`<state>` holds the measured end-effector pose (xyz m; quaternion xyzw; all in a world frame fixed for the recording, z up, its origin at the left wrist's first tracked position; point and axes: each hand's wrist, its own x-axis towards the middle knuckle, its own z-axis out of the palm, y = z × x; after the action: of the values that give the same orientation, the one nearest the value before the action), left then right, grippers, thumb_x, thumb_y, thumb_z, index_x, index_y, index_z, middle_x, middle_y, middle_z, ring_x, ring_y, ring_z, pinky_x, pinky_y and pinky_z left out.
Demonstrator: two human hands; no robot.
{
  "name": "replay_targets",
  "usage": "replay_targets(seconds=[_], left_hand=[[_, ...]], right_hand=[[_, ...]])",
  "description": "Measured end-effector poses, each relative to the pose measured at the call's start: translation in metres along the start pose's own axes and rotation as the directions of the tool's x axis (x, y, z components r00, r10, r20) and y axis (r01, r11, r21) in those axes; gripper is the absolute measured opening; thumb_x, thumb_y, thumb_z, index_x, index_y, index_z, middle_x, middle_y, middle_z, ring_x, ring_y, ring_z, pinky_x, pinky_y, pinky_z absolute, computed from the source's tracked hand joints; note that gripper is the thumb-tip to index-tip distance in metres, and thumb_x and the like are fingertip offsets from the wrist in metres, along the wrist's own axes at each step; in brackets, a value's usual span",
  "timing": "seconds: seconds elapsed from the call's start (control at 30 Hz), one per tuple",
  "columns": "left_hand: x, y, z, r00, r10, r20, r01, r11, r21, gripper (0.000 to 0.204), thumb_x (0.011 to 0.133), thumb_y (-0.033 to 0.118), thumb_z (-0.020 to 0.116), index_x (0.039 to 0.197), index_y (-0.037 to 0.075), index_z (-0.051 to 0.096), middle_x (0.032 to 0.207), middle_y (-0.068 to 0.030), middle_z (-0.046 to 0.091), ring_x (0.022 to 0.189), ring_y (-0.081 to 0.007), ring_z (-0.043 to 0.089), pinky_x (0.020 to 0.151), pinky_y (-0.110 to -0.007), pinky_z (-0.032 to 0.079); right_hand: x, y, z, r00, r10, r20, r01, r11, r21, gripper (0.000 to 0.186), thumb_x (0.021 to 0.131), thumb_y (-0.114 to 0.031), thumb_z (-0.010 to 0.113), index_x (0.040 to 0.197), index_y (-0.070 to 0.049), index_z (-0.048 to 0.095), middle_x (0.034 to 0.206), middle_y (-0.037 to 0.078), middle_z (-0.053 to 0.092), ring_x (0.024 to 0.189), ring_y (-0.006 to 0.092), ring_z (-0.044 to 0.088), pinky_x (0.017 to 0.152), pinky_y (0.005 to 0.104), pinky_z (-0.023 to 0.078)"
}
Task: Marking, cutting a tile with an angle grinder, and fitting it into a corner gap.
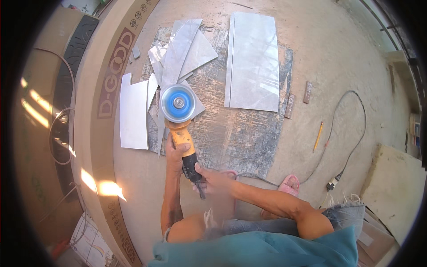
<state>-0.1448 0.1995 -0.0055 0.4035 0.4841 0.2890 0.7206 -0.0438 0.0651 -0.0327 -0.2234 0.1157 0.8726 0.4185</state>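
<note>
An angle grinder [181,141] with a yellow and black body points away from me, its blue-centred disc [178,103] facing up. My left hand [176,153] is wrapped around the yellow part just behind the disc. At the black rear end, by the cord, my right hand [209,179] is closed on the tool, partly blurred. Beyond the disc lie several cut grey tile pieces [181,51], overlapping one another. A white-faced tile piece [134,116] rests to their left. One large grey tile [253,62] lies flat on the right of the scarred board [238,144].
A long cardboard box [100,147] runs along my left. To the right are a yellow pencil [318,137], small brown blocks [308,92], and the black cord [351,155] with its plug connection [332,183]. My foot wears a pink sandal [290,185]. A pale slab [396,191] stands at the right.
</note>
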Motion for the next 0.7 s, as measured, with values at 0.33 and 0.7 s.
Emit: replay_targets(seconds=[0.33, 0.7], left_hand=[[-0.023, 0.022, -0.024, 0.935, 0.232, -0.269, -0.056, 0.845, 0.532, 0.059, 0.069, 0.01, 0.079, 0.12, -0.001, 0.051, 0.098, -0.0059, 0.058, 0.084, -0.0153, 0.059, 0.076, -0.03, 0.052], [0.023, -0.106, -0.076, 0.754, 0.2, -0.626, -0.087, 0.975, 0.207, 0.039, 0.073, 0.007, 0.068, 0.109, -0.006, 0.059, 0.103, -0.0099, 0.06, 0.086, -0.0198, 0.058, 0.078, -0.033, 0.049]], right_hand=[[0.052, 0.019, 0.023, 0.947, -0.32, -0.03, 0.082, 0.33, -0.94, 0.081, 0.069, -0.047, 0.081, 0.123, 0.006, 0.05, 0.093, 0.025, 0.067, 0.085, 0.0374, 0.068, 0.075, 0.0428, 0.053], [-0.003, -0.162, -0.124, 0.607, -0.524, -0.598, 0.79, 0.483, 0.378, 0.083, 0.089, -0.046, 0.06, 0.141, 0.009, 0.026, 0.142, 0.026, 0.04, 0.134, 0.0399, 0.039, 0.108, 0.0574, 0.033]])
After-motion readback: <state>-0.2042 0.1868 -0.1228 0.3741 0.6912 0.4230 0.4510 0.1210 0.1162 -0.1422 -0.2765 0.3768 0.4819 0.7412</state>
